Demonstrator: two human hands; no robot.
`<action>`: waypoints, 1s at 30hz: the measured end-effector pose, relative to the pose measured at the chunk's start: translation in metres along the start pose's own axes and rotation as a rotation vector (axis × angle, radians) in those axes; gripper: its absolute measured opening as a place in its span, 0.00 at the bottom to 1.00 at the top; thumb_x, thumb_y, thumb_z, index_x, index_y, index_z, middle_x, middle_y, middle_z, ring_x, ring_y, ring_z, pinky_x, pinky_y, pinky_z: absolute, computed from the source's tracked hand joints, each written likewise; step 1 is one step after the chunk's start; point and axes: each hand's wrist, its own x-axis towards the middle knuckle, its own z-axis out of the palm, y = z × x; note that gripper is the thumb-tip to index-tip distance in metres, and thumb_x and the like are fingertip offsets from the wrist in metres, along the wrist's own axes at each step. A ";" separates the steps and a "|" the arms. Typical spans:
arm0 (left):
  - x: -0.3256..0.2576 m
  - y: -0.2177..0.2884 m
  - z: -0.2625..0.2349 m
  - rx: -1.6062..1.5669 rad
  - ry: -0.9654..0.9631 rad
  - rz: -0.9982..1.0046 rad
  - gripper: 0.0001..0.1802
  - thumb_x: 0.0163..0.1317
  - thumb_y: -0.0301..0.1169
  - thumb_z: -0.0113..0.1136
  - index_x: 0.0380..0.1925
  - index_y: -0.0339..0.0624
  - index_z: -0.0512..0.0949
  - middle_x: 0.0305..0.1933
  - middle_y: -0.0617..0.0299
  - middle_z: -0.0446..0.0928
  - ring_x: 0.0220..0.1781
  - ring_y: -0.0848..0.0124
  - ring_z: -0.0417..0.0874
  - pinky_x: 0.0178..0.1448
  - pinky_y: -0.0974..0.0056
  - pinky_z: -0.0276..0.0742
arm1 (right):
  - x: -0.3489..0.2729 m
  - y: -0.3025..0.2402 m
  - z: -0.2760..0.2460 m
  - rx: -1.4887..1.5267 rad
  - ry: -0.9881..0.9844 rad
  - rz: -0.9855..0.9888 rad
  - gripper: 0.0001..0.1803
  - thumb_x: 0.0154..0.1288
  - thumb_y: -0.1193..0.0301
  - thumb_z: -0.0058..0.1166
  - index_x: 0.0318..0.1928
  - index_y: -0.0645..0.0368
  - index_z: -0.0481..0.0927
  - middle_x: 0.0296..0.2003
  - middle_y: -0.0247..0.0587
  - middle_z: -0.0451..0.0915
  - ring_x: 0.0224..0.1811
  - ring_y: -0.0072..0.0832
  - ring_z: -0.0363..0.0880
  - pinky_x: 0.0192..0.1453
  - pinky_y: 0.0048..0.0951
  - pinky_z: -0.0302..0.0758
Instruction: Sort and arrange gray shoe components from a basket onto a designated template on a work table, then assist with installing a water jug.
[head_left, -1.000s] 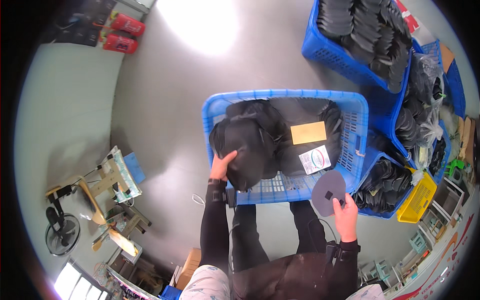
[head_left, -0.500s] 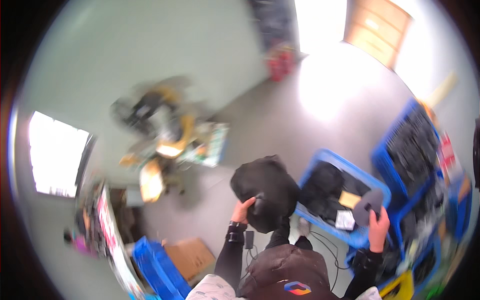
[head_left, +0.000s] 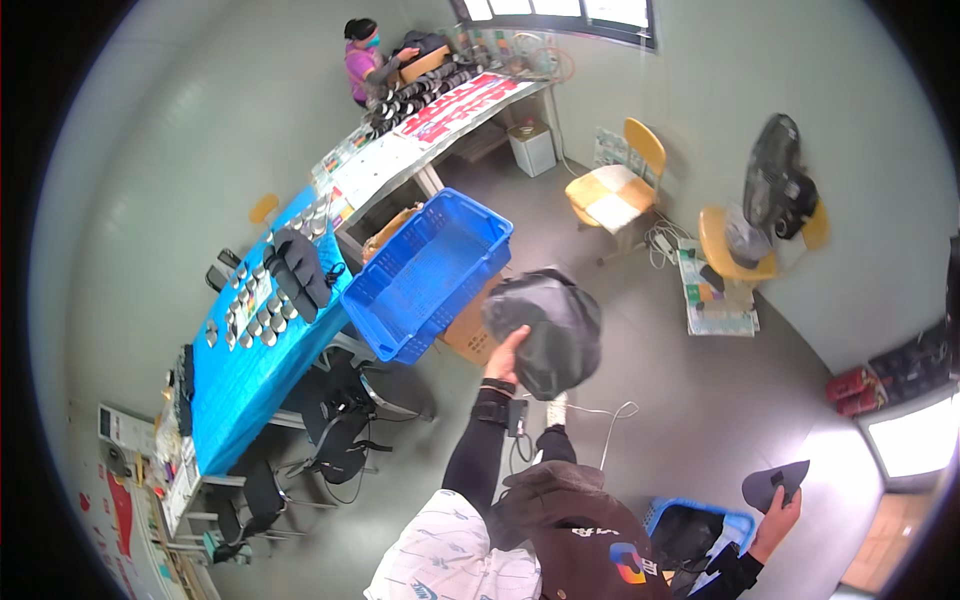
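Bundle (head_left: pixel 555 335) in left hand (head_left: pixel 507 358) could slip, being held at one side; right hand (head_left: pixel 779 520) pinches grey disc (head_left: pixel 765 485).

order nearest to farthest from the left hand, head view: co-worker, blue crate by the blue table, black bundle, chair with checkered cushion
1. Black bundle, held in the left hand
2. Blue crate, ahead, left
3. Chair, farther ahead, slightly right
4. Co-worker, far upper left
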 end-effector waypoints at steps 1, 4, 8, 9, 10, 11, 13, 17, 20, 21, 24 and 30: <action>0.024 0.023 -0.034 -0.022 0.050 0.050 0.17 0.67 0.37 0.70 0.50 0.39 0.84 0.49 0.57 0.88 0.49 0.62 0.90 0.57 0.55 0.86 | 0.016 -0.022 0.028 0.103 -0.039 0.014 0.11 0.76 0.72 0.54 0.47 0.70 0.76 0.38 0.43 0.80 0.40 0.30 0.76 0.48 0.32 0.75; 0.092 0.091 -0.083 -0.030 0.161 0.256 0.18 0.67 0.34 0.69 0.53 0.38 0.82 0.50 0.55 0.87 0.50 0.62 0.89 0.57 0.54 0.86 | 0.061 -0.093 0.118 0.152 -0.095 -0.004 0.10 0.76 0.73 0.53 0.48 0.70 0.76 0.39 0.43 0.81 0.41 0.27 0.77 0.50 0.31 0.75; 0.181 0.188 -0.177 -0.088 0.419 0.343 0.28 0.57 0.25 0.76 0.59 0.38 0.79 0.53 0.55 0.85 0.51 0.61 0.87 0.57 0.56 0.85 | 0.107 -0.190 0.244 0.308 -0.302 -0.056 0.11 0.75 0.74 0.53 0.52 0.68 0.78 0.44 0.41 0.82 0.45 0.25 0.79 0.54 0.28 0.75; 0.201 0.203 -0.174 0.038 0.524 0.440 0.30 0.55 0.25 0.78 0.59 0.36 0.79 0.55 0.55 0.84 0.53 0.61 0.86 0.59 0.55 0.83 | 0.119 -0.215 0.270 0.289 -0.310 -0.078 0.10 0.75 0.75 0.53 0.52 0.68 0.78 0.44 0.40 0.82 0.45 0.24 0.79 0.54 0.28 0.75; 0.214 0.220 -0.170 0.072 0.544 0.511 0.34 0.52 0.23 0.79 0.61 0.33 0.77 0.58 0.54 0.83 0.56 0.61 0.85 0.63 0.55 0.81 | 0.128 -0.236 0.290 0.272 -0.323 -0.096 0.10 0.75 0.75 0.53 0.52 0.68 0.78 0.43 0.39 0.83 0.45 0.24 0.79 0.54 0.27 0.75; 0.235 0.239 -0.167 0.128 0.668 0.554 0.36 0.50 0.22 0.79 0.62 0.33 0.76 0.58 0.54 0.83 0.56 0.61 0.84 0.64 0.56 0.80 | 0.140 -0.254 0.313 0.294 -0.325 -0.114 0.11 0.76 0.75 0.53 0.53 0.68 0.78 0.44 0.38 0.83 0.45 0.23 0.79 0.54 0.27 0.75; 0.263 0.280 -0.177 0.229 0.827 0.630 0.40 0.47 0.19 0.79 0.63 0.32 0.74 0.59 0.56 0.82 0.56 0.61 0.84 0.65 0.58 0.78 | 0.170 -0.300 0.349 0.307 -0.398 -0.125 0.11 0.76 0.75 0.53 0.54 0.69 0.78 0.44 0.38 0.83 0.45 0.23 0.79 0.54 0.26 0.75; 0.319 0.336 -0.142 0.917 1.217 0.572 0.39 0.50 0.35 0.78 0.62 0.39 0.70 0.55 0.37 0.82 0.54 0.42 0.85 0.60 0.45 0.79 | 0.235 -0.349 0.402 0.261 -0.452 -0.131 0.13 0.77 0.74 0.54 0.55 0.68 0.78 0.46 0.37 0.83 0.46 0.21 0.80 0.53 0.25 0.76; 0.369 0.344 -0.114 1.235 1.332 0.483 0.41 0.54 0.34 0.76 0.65 0.41 0.65 0.52 0.42 0.83 0.50 0.41 0.86 0.54 0.43 0.81 | 0.287 -0.377 0.450 0.211 -0.458 -0.184 0.14 0.77 0.74 0.54 0.56 0.70 0.77 0.47 0.37 0.83 0.46 0.21 0.80 0.54 0.24 0.77; 0.390 0.341 -0.108 1.291 1.277 0.312 0.41 0.56 0.35 0.76 0.65 0.41 0.64 0.54 0.42 0.82 0.52 0.44 0.86 0.54 0.43 0.81 | 0.305 -0.388 0.470 0.231 -0.505 -0.186 0.14 0.77 0.74 0.54 0.56 0.70 0.76 0.47 0.37 0.83 0.46 0.21 0.80 0.54 0.24 0.77; 0.452 0.301 -0.090 1.468 1.114 0.050 0.72 0.43 0.48 0.86 0.81 0.45 0.45 0.80 0.31 0.48 0.77 0.31 0.59 0.76 0.39 0.67 | 0.366 -0.413 0.538 0.263 -0.601 -0.183 0.14 0.77 0.74 0.54 0.56 0.70 0.76 0.47 0.37 0.83 0.47 0.21 0.80 0.54 0.25 0.76; 0.477 0.204 -0.093 1.145 1.178 0.439 0.39 0.56 0.43 0.76 0.63 0.35 0.73 0.62 0.39 0.76 0.67 0.45 0.75 0.71 0.49 0.71 | 0.484 -0.533 0.686 0.245 -0.820 -0.360 0.15 0.73 0.78 0.54 0.56 0.73 0.76 0.47 0.41 0.83 0.48 0.27 0.80 0.56 0.28 0.76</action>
